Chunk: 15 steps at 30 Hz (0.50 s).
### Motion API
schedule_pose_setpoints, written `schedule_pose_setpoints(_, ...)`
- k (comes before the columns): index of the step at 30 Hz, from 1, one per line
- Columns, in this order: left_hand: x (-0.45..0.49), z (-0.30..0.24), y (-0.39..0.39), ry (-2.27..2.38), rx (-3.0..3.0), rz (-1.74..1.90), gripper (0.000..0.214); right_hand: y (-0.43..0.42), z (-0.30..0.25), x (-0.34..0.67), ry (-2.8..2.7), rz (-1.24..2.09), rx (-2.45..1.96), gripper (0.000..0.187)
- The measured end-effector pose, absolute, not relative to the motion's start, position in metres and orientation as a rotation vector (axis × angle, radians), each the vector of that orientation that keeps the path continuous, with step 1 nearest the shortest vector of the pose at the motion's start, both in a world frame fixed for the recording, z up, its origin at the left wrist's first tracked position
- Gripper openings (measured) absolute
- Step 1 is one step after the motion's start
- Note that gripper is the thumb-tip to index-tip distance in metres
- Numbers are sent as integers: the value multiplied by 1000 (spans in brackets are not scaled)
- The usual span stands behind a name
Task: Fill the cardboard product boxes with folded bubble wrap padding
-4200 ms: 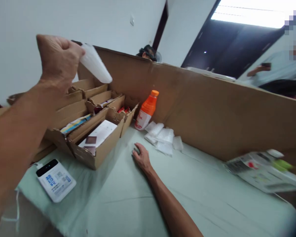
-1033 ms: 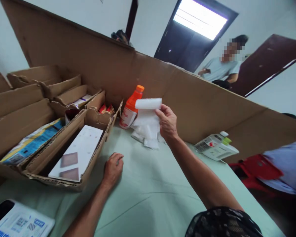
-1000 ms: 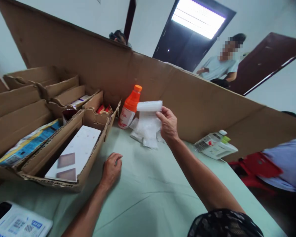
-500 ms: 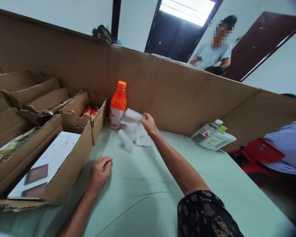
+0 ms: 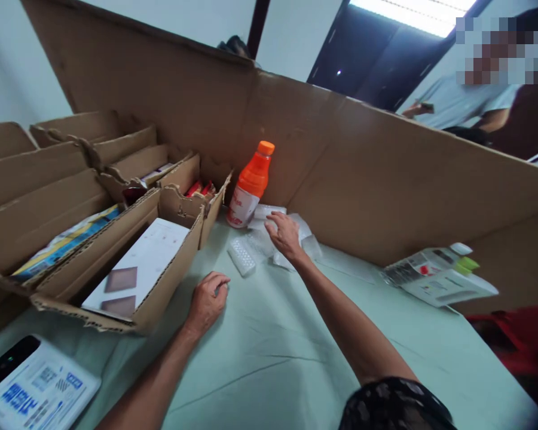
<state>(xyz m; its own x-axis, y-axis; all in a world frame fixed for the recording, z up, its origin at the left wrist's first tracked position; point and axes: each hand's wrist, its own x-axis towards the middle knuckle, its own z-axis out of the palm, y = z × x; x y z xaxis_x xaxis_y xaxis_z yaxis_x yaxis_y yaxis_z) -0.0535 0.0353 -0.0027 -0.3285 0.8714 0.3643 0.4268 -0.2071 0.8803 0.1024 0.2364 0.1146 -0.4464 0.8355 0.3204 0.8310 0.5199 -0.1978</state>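
My right hand point(image 5: 284, 234) reaches over crumpled clear bubble wrap point(image 5: 262, 245), its fingers apart and nothing gripped in them. A flat bubble-wrap piece point(image 5: 241, 256) lies at the pile's near-left side, and a rolled piece point(image 5: 269, 211) sits just beyond my fingertips. Left of the pile stands an orange bottle point(image 5: 252, 182) with a white label. My left hand point(image 5: 208, 303) rests on the green tabletop point(image 5: 251, 346) with its fingers curled in and nothing seen in them, near the cardboard compartments point(image 5: 179, 286).
A white box point(image 5: 138, 263), a blue-yellow packet point(image 5: 67, 242) and red packets point(image 5: 199, 189) lie in the compartments. A clear bottle point(image 5: 424, 263) and a white bottle point(image 5: 452, 286) stand at the right. A white device point(image 5: 40, 388) is front left; a cardboard wall point(image 5: 323, 161) backs the table.
My right hand has let go of the rolled bubble wrap, which now lies on the pile, and its fingers have opened. My left hand stays curled. The view has shifted left.
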Motion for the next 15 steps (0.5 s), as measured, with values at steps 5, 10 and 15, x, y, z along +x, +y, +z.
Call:
schedule_pose_setpoints(5,-53,1,35,1671,1503,1550,23,187,141,94,-2491,376,-946,42)
schedule_pose_setpoints(10,-54,3,34,1665,1460,1594,23,155,141,68,-2614,531,-828,38)
schedule_pose_setpoints(15,-59,-1,36,1729,1332,1671,24,150,93,61,-2691,712,-1056,33)
